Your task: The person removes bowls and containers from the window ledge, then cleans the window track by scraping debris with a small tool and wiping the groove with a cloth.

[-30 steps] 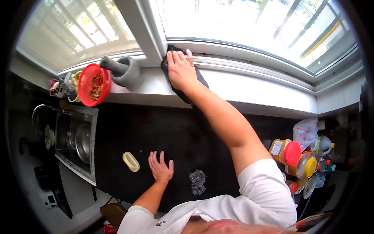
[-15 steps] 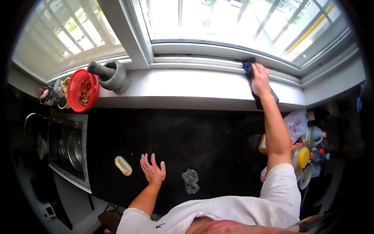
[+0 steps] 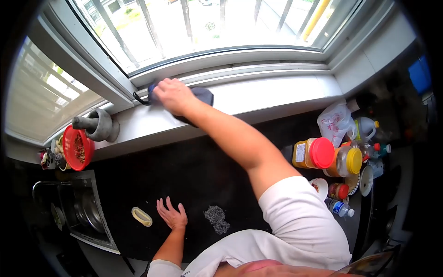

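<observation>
My right hand (image 3: pixel 174 96) is closed around a dark cloth (image 3: pixel 203 95) at the left part of the window track (image 3: pixel 221 75). The cloth's loose end trails over the white sill (image 3: pixel 258 92), and a thin dark loop hangs at its left. The hand is slightly blurred. My left hand (image 3: pixel 172 215) rests on the black countertop (image 3: pixel 152 180), fingers spread, holding nothing. Left of it lies a yellowish oval brush-like piece (image 3: pixel 141 216) with a pale rim. A grey wire-wool scourer (image 3: pixel 216 219) lies to its right.
A stone mortar with pestle (image 3: pixel 102 125) and a red basket of dried chillies (image 3: pixel 77 147) stand on the left. Below them is a metal sink (image 3: pixel 104 217). Several jars, including a red-lidded jar (image 3: pixel 314 153), bottles and a plastic bag (image 3: pixel 336 122) crowd the right side.
My right hand has swept left along the window track with the cloth, from the right end to the left. The camera view has turned. My left hand stays on the countertop.
</observation>
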`<control>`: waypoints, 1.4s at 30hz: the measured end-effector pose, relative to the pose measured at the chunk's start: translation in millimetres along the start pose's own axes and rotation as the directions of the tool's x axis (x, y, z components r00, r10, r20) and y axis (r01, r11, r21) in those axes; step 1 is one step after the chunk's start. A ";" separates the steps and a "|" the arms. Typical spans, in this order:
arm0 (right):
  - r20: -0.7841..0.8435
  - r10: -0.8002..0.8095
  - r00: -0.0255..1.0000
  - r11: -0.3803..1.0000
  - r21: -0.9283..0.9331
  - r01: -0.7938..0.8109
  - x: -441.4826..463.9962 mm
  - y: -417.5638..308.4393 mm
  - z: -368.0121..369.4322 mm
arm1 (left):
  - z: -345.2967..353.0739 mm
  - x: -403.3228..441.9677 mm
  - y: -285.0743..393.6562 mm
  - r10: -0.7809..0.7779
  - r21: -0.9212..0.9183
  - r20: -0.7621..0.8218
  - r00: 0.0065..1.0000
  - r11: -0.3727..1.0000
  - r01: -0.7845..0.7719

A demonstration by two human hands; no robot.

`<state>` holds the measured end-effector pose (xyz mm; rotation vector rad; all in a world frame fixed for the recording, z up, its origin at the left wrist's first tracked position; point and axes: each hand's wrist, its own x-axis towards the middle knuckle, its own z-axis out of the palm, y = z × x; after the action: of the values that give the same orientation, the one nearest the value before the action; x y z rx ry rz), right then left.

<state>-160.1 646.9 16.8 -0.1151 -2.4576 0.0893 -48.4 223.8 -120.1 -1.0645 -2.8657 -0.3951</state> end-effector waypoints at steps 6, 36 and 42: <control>0.038 0.133 0.990 0.966 -0.230 -0.121 -105.3 113.9 -118.2 | -4.3 1.5 1.4 -0.020 -0.010 0.028 0.999 1.000 0.020; 0.178 0.096 0.979 0.995 0.012 -0.100 13.8 -13.1 -10.4 | 0.5 0.3 -5.6 -0.020 -0.026 0.042 0.999 0.999 0.021; 0.148 0.155 0.977 0.961 -0.251 -0.114 -71.7 74.7 -104.6 | -1.5 1.0 -6.5 -0.005 -0.027 0.045 0.999 1.000 0.007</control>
<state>-34.2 717.3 46.2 -0.3974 -2.6175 -0.1481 -53.4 219.3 -119.9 -1.0832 -2.9121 -0.4166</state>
